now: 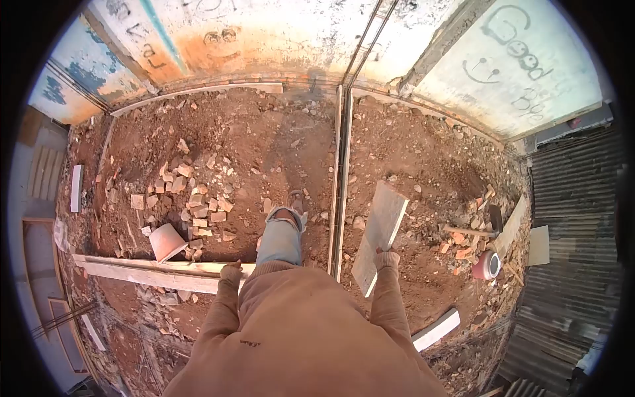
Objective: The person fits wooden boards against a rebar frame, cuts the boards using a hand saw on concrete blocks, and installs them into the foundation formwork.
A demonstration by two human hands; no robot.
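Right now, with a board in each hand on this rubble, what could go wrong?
1. The right hand grips the flat board at one end only; it could swing or slip out.
2. The foot wears an open sandal among broken brick pieces, so a stumble or stubbed toe seems likely.
3. The left hand rests on the long plank; rough wood may give splinters to bare fingers.

Red dirt ground (264, 132) with brick rubble (192, 198), timber plank (145, 271).
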